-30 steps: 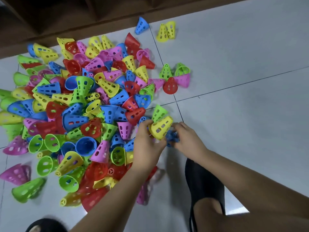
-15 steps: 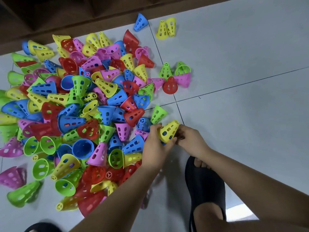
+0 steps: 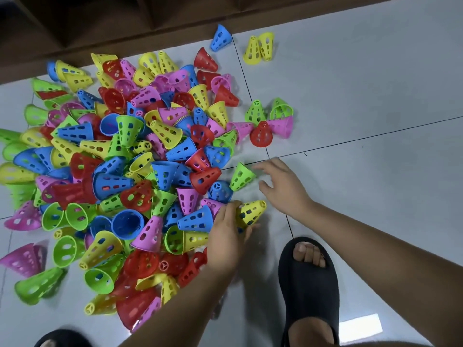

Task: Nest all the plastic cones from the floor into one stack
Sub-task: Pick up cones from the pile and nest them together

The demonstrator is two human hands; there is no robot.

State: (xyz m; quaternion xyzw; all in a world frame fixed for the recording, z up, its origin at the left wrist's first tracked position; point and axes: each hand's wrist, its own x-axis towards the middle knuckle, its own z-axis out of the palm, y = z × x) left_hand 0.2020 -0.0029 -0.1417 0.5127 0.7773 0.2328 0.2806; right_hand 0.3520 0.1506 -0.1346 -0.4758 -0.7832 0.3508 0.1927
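Home rm: tile floor, slipper

— From where are we looking?
— We are looking from the person's head through one wide-angle view, facing forward and steeply down onto the floor.
— How near are we hanging?
— We are hanging close. Both forearms are entering from the bottom edge. The left hand, gripping a yellow cone, and the right hand are sitting just below the middle, and a black slipper is filling the lower right.
— And farther out?
— We are taking in the pile of cones at centre left and dark wooden furniture along the top.
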